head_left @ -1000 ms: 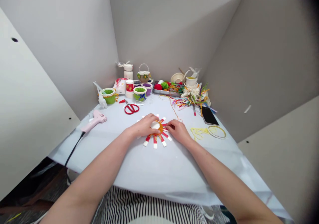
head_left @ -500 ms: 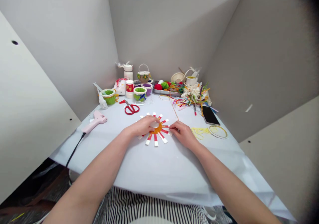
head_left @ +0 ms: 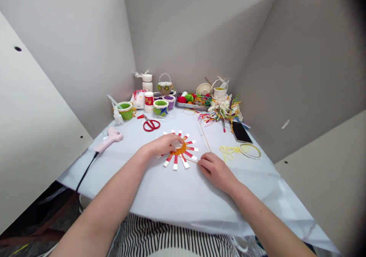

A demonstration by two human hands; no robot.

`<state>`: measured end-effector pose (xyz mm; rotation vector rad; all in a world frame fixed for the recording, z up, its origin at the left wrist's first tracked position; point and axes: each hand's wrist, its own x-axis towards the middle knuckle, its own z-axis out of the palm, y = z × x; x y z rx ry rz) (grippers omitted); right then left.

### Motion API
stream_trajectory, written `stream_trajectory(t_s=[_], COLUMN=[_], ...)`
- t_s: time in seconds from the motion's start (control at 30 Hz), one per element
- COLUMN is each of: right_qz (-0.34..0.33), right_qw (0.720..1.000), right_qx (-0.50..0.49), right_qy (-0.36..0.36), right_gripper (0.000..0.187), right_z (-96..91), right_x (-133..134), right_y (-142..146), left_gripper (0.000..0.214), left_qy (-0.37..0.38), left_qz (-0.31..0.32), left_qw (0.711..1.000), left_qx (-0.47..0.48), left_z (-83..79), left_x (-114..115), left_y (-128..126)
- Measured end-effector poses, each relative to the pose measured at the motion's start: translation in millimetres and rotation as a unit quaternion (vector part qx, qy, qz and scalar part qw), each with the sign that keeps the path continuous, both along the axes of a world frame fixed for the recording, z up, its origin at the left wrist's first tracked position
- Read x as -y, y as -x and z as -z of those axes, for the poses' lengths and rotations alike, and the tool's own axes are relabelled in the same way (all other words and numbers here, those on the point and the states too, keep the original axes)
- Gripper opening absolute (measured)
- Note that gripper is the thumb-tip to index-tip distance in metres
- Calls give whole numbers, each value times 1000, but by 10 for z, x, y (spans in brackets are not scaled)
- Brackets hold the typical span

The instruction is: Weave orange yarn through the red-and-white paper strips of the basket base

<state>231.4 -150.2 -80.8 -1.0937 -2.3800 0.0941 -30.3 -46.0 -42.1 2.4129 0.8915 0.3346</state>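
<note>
A flattened paper cup (head_left: 183,150) lies on the table (head_left: 177,196), its red and white strips splayed out like a star, with orange cord wound round its centre. My left hand (head_left: 161,145) presses down on the cup's centre, fingers curled over it. My right hand (head_left: 215,168) sits a little to the right and nearer to me, fingers pinched on the thin orange cord (head_left: 204,138), which runs taut from the cup to my fingers and then away toward the back of the table.
Red scissors (head_left: 150,124) and a pink glue gun (head_left: 110,138) with a black cable lie to the left. Decorated cups (head_left: 126,110), a tray of yarn (head_left: 190,100) and ribbons crowd the back. A phone (head_left: 240,132), yellow cord and a tape ring (head_left: 250,150) lie right.
My right hand has drawn back from the cup toward me and to the right, pulling the orange cord out taut. My left hand stays on the cup.
</note>
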Motion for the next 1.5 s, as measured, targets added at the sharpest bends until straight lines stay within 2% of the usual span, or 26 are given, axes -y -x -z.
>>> stream_trajectory(t_s=[0.17, 0.33, 0.43, 0.6, 0.73, 0.9, 1.07, 1.2, 1.27, 1.5], right_qz=[-5, 6, 32, 73, 139, 147, 150, 158, 158, 80], right_qw=[999, 1000, 999, 992, 984, 981, 980, 978, 977, 986], right_qx=[31, 24, 10, 1, -37, -73, -80, -82, -86, -113], right_qy=[-23, -10, 17, 101, 107, 100, 105, 110, 111, 92], right_gripper=[29, 26, 21, 13, 11, 9, 9, 9, 9, 10], right_z=[-42, -21, -51, -121, -57, 41, 52, 45, 38, -15], right_x=[17, -17, -172, -603, -789, -749, -736, -740, -732, -598], right_y=[32, -20, -48, 58, 181, 202, 197, 209, 211, 107], left_gripper=[41, 42, 41, 43, 45, 35, 32, 36, 35, 38], left_qy=[20, 35, 36, 31, 21, -10, -67, -87, -85, -73], left_qz=[7, 1, 5, 11, 18, -4, -30, -95, -105, -21], left_qw=[1000, 999, 999, 999, 999, 1000, 996, 992, 991, 997], left_qx=[9, 7, 14, 12, 17, 13, 52, 8, -12, -12], left_z=[-11, -7, -4, 12, 20, -16, -20, -8, -3, 6], left_x=[7, 3, 1, -8, -5, 52, 108, 150, 156, 58], left_y=[14, 21, 20, 26, 19, -45, -120, -138, -130, -34])
